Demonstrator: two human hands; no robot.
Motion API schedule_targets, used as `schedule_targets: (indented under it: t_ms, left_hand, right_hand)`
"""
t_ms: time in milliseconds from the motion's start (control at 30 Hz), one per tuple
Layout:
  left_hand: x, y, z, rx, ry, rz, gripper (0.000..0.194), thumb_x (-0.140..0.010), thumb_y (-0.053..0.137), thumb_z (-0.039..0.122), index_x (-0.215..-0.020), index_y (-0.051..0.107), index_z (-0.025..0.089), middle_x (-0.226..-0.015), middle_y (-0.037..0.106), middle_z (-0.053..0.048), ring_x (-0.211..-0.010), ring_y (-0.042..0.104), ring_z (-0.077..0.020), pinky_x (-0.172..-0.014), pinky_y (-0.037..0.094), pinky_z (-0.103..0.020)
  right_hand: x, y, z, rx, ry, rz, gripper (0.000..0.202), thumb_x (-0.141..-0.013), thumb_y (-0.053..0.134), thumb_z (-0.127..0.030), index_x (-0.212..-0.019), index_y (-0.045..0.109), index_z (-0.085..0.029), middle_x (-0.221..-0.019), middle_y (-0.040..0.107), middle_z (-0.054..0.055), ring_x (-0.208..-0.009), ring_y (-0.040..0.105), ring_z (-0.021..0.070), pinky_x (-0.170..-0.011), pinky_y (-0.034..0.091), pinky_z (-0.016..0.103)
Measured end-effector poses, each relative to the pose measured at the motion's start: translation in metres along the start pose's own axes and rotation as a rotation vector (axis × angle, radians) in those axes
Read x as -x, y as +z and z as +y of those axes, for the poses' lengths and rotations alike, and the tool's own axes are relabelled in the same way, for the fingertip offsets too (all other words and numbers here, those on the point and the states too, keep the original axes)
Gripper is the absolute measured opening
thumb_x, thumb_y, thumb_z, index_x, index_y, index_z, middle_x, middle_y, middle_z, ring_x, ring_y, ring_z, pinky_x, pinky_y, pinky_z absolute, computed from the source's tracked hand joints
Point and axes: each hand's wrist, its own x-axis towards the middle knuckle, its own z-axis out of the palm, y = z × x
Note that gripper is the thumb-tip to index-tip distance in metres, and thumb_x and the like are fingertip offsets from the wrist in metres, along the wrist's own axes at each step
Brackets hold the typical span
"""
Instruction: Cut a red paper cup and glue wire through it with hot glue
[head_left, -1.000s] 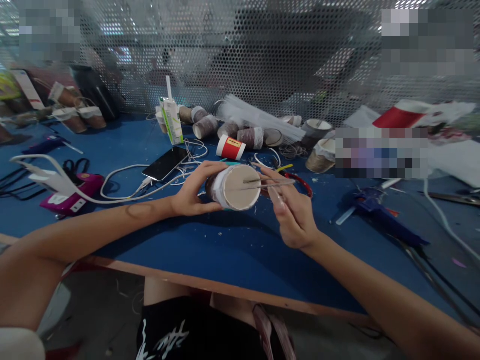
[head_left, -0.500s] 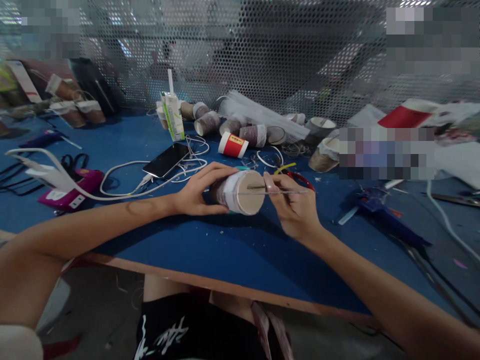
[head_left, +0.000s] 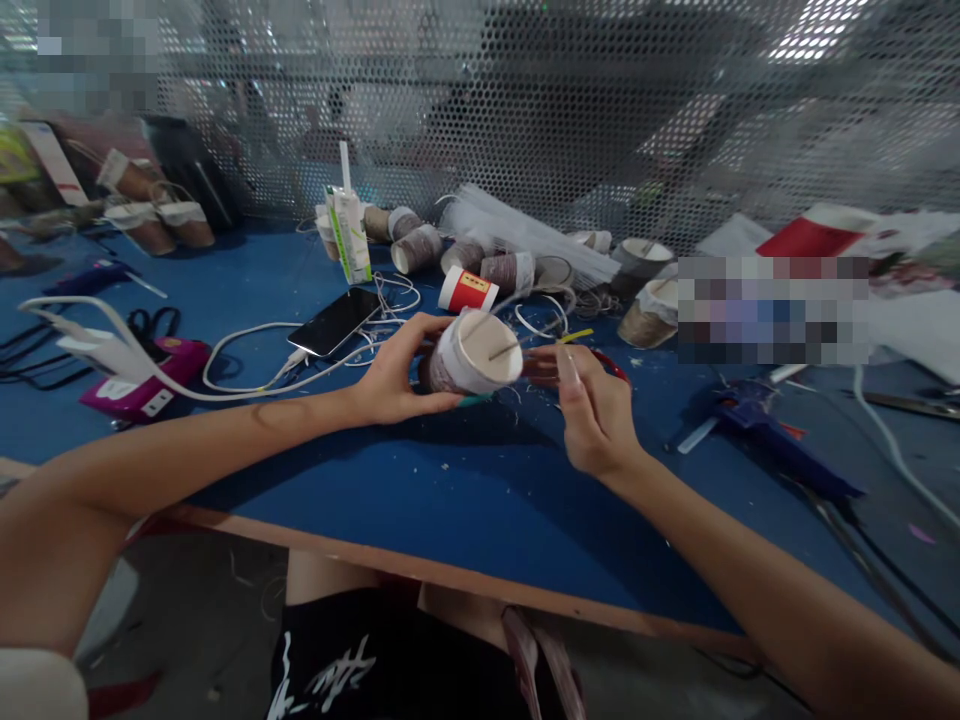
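A paper cup (head_left: 478, 352) wrapped in brownish cord with a white band near its rim is gripped by my left hand (head_left: 397, 375), fingers curled around its side. The cup tilts with its pale round end toward me and to the right. A thin, dark cord or wire (head_left: 504, 351) runs from that end toward my right hand (head_left: 596, 405). Its thumb and fingers are pinched together just right of the cup, on what looks like this strand. A blurred loop of the strand arches above, between cup and hand. The strand's exact material is unclear.
Behind the cup lie a red-and-white paper cup (head_left: 468, 290), several cord-wrapped cups (head_left: 417, 250) and clear plastic strips (head_left: 532, 232). A phone (head_left: 334, 322) on a white cable and a magenta power strip (head_left: 146, 380) are left. Red-handled scissors (head_left: 611, 366) and a blue glue gun (head_left: 780, 435) are right.
My right hand has drawn back slightly to the right from the cup. The cup has tipped upward a little in my left hand, and the strand now bows into a loop above.
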Motion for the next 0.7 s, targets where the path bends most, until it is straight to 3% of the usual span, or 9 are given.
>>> schedule_targets:
  t_ms: [133,267,533,700]
  left_hand:
    - [0.002,0.006,-0.009,0.181,-0.236,0.107,0.064,-0.066,0.078,0.045,-0.119,0.047,0.022,-0.113,0.059,-0.008,-0.102,0.061,-0.0223,-0.074,0.056,-0.031]
    - [0.0,0.01,-0.017,0.36,-0.347,0.175,0.064,-0.065,0.079,0.043,-0.117,0.047,0.023,-0.109,0.06,-0.006,-0.098,0.061,-0.0208,-0.077,0.056,-0.033]
    - [-0.003,0.012,-0.021,0.527,-0.409,0.184,0.065,-0.063,0.081,0.036,-0.115,0.045,0.026,-0.112,0.057,-0.004,-0.102,0.059,-0.0212,-0.089,0.054,-0.041]
    - [-0.003,0.011,-0.019,0.524,-0.373,0.172,0.067,-0.063,0.082,0.031,-0.118,0.044,0.028,-0.118,0.054,-0.005,-0.111,0.055,-0.023,-0.096,0.05,-0.043]
  right_hand:
    - [-0.004,-0.001,-0.002,0.134,-0.04,0.003,0.034,-0.096,0.037,-0.047,-0.105,0.06,-0.022,-0.093,0.07,0.006,-0.081,0.067,0.0193,-0.073,0.052,0.036]
    - [-0.007,-0.003,-0.005,0.22,-0.076,-0.013,0.034,-0.098,0.034,-0.041,-0.091,0.062,-0.022,-0.085,0.07,0.004,-0.075,0.066,0.0171,-0.069,0.051,0.033]
    - [-0.009,-0.004,-0.006,0.272,-0.165,-0.035,0.023,-0.093,0.048,-0.031,-0.073,0.055,-0.021,-0.066,0.066,0.0,-0.061,0.064,0.013,-0.058,0.046,0.026]
    - [-0.009,0.0,-0.007,0.183,-0.04,-0.016,0.027,-0.091,0.052,-0.033,-0.066,0.051,-0.021,-0.057,0.063,-0.002,-0.05,0.06,0.0123,-0.053,0.046,0.027]
